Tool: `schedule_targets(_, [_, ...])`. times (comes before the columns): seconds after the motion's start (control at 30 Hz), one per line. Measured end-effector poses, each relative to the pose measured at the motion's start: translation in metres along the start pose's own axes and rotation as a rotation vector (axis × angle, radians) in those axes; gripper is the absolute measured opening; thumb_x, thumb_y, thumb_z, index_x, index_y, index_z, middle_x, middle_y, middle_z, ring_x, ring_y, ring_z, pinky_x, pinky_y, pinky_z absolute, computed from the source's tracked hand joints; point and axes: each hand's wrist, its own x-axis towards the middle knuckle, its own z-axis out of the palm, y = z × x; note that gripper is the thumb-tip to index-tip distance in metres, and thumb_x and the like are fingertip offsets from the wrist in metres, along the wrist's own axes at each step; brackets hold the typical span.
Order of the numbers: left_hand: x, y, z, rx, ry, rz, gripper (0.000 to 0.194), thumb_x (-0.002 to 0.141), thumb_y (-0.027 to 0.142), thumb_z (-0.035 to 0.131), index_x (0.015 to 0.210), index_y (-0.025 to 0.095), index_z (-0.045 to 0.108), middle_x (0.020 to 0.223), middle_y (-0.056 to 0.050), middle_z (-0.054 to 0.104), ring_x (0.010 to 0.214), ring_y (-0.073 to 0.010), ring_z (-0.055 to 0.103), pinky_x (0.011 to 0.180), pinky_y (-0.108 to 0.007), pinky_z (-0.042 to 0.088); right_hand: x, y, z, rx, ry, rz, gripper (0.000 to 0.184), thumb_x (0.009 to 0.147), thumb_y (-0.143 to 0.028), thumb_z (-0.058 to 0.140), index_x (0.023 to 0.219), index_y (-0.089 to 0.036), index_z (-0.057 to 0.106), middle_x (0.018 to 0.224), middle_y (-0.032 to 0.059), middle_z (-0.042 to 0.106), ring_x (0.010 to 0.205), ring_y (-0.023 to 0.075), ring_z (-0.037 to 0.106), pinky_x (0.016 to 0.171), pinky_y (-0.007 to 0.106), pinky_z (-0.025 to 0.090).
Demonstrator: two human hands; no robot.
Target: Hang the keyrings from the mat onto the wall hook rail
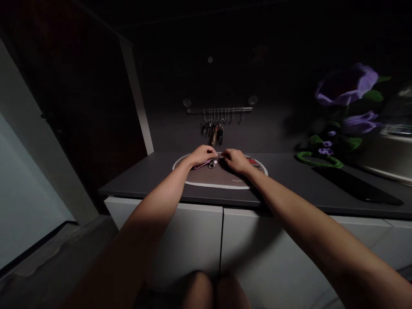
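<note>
The left hand (202, 155) and right hand (236, 161) are pinching, fingers pressed together, a light, limp pink strap (202, 165), best gripped at its stiff metal ring (211, 165).

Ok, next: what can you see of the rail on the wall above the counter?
The rail is a thin, clear bar, plastic or glass by its look, running level across the dark wall. A round suction cup at each end seems to hold it there. Small hooks hang in a row beneath it, and keys dangle from several of them.
</note>
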Motion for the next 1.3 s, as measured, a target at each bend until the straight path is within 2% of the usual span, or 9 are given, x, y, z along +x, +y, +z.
schedule_targets(0.2, [0.000,0.006,-0.002,-0.353,0.125,-0.056,0.018,0.069,0.028,0.061,0.075,0.011,0.059,0.068,-0.002,0.060,0.057,-0.0071,0.052,0.058,-0.021,0.041,-0.001,0.000,-0.002,0.047,0.015,-0.003,0.026,0.076,-0.013,0.044,0.095,-0.015,0.062,0.097,0.0096,0.064,0.087,0.0175,0.058,0.075,0.023,0.039])
schedule_targets(0.37, [-0.002,0.014,-0.002,-0.632,0.140,-0.109,0.014,0.072,0.023,0.059,0.077,0.010,0.057,0.073,-0.004,0.060,0.058,-0.0072,0.056,0.056,-0.020,0.043,-0.001,0.000,-0.003,0.058,0.026,-0.022,0.024,0.076,-0.013,0.045,0.094,-0.015,0.061,0.095,0.0095,0.065,0.086,0.0174,0.058,0.074,0.023,0.039])
schedule_targets(0.53, [-0.003,0.016,-0.001,-0.811,0.155,-0.085,0.016,0.070,0.022,0.063,0.078,0.009,0.056,0.075,-0.005,0.061,0.067,-0.0108,0.059,0.065,-0.026,0.047,-0.001,-0.002,-0.004,0.074,0.054,-0.037,0.024,0.077,-0.015,0.043,0.093,-0.015,0.061,0.093,0.0099,0.064,0.083,0.0175,0.058,0.073,0.024,0.039])
schedule_targets(0.67, [-0.001,0.013,0.001,-0.862,0.166,-0.086,0.019,0.068,0.023,0.065,0.077,0.010,0.056,0.075,-0.005,0.061,0.072,-0.0126,0.059,0.070,-0.030,0.048,-0.002,-0.006,-0.007,0.169,0.151,0.003,0.025,0.081,-0.022,0.041,0.100,-0.016,0.056,0.093,0.0081,0.063,0.083,0.0163,0.057,0.075,0.025,0.039])
schedule_targets(0.83, [0.002,0.011,0.006,-0.872,0.205,-0.132,0.020,0.066,0.023,0.068,0.077,0.011,0.057,0.073,-0.004,0.061,0.065,-0.0095,0.056,0.065,-0.028,0.048,-0.003,-0.011,-0.011,0.344,0.259,0.041,0.031,0.085,-0.037,0.033,0.098,-0.017,0.053,0.085,0.0049,0.062,0.077,0.0145,0.055,0.073,0.025,0.039])
schedule_targets(1.1, [0.002,0.018,0.017,-0.942,0.244,-0.145,0.018,0.064,0.020,0.069,0.075,0.010,0.059,0.067,-0.002,0.059,0.061,-0.0078,0.055,0.064,-0.027,0.048,0.000,-0.012,-0.009,0.568,0.237,0.010,0.028,0.079,-0.040,0.041,0.082,-0.017,0.057,0.080,0.0021,0.059,0.076,0.0133,0.052,0.073,0.025,0.040])
schedule_targets(1.3, [0.005,0.014,0.021,-0.967,0.244,-0.108,0.024,0.059,0.022,0.072,0.074,0.009,0.059,0.064,-0.001,0.059,0.058,-0.0075,0.054,0.061,-0.025,0.047,0.002,-0.007,-0.003,0.794,0.215,0.007,0.029,0.076,-0.043,0.047,0.081,-0.015,0.056,0.074,0.0010,0.057,0.069,0.0114,0.051,0.069,0.024,0.041])
